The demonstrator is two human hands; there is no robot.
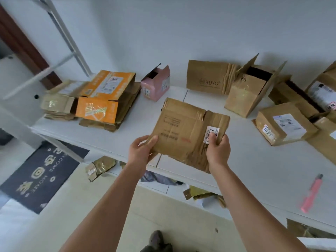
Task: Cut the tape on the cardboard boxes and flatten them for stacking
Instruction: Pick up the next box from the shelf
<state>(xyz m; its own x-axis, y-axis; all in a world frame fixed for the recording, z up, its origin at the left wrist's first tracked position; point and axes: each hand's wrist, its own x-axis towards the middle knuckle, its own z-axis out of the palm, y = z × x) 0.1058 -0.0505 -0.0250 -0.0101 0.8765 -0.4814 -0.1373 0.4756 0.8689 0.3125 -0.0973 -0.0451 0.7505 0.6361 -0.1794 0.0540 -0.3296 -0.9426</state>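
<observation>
left hand (141, 151) | right hand (217, 150) | fingers pinch flattened box (183, 131) near corners

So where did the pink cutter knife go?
The pink cutter knife lies on the white table at the right of the head view, near the front edge, apart from the right hand and the boxes.

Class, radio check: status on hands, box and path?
Left hand, right hand grip flattened box. Stack at left. Path clear.
</observation>
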